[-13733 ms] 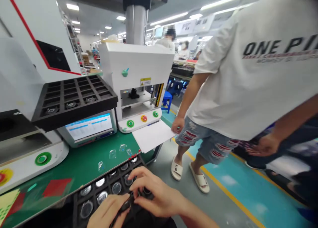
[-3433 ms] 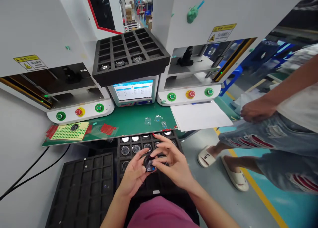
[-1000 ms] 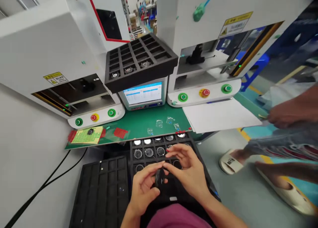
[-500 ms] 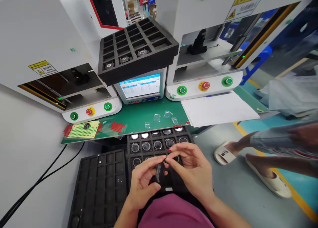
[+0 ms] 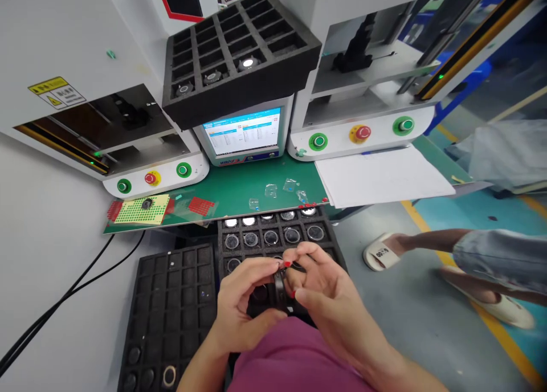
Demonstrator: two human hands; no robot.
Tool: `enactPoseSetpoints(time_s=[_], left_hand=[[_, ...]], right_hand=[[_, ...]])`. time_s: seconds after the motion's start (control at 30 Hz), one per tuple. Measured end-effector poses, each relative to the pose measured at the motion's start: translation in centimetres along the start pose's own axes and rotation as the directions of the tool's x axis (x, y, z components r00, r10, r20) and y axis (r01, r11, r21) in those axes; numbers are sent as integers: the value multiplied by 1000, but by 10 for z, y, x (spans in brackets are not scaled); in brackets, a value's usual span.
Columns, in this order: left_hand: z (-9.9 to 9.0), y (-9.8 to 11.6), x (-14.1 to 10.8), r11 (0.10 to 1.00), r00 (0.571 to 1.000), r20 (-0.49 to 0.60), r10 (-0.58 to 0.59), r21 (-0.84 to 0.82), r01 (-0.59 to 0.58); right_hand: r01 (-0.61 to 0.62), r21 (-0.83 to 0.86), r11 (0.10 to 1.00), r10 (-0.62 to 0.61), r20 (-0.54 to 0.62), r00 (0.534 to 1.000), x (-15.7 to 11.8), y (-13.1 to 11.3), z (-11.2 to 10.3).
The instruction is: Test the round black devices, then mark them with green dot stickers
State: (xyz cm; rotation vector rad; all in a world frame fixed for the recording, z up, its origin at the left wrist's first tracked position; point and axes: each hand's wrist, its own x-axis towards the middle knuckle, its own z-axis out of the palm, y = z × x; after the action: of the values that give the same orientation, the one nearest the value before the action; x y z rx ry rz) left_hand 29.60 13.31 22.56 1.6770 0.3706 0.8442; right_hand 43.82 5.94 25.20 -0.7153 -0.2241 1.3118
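In front of my lap, a dark round watch case [image 5: 280, 288] is held on edge. My left hand [image 5: 243, 303] is closed around it, thumb below and fingers at the top. My right hand [image 5: 327, 292] has its curled fingers against the right side of the case. Small red bits [image 5: 288, 264] show at the right fingertips; whether they are stuck on or held I cannot tell. Just beyond and beneath the hands lies a black foam tray [image 5: 282, 227] with round watch faces in its compartments, partly hidden by my hands.
Another foam tray [image 5: 171, 301] lies at the left, a few round parts in it. Stickers sheets [image 5: 143, 209], clear film pieces [image 5: 270, 190] and paper [image 5: 380, 175] lie on the green bench [image 5: 231, 194]. Two button-fitted presses flank a screen [image 5: 243, 134] beneath a raised tray [image 5: 252, 90]. A person's legs [image 5: 491, 261] are at right.
The watch case has turned more upright in my left hand. My right fingers have moved from its top edge to its right side, and a second red bit shows. The view has shifted.
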Motion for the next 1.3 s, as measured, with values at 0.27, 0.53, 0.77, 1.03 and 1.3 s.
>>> enactPoseSetpoints(time_s=[0.27, 0.53, 0.77, 1.03, 1.3], left_hand=[[-4, 5, 4, 989, 997, 46, 66, 127, -72], [-6, 9, 4, 979, 994, 63, 86, 177, -96], [-7, 9, 5, 978, 992, 61, 110, 170, -119], [-8, 7, 3, 981, 990, 68, 124, 142, -132], [-8, 5, 3, 978, 990, 56, 128, 160, -135]], right_hand=[[-13, 36, 999, 14, -19, 1000, -4, 3, 3], [-13, 53, 999, 14, -16, 1000, -5, 5, 3], [-19, 37, 999, 20, -17, 1000, -7, 5, 5], [27, 29, 999, -26, -33, 999, -7, 10, 6], [16, 25, 1000, -15, -61, 998, -8, 7, 11]])
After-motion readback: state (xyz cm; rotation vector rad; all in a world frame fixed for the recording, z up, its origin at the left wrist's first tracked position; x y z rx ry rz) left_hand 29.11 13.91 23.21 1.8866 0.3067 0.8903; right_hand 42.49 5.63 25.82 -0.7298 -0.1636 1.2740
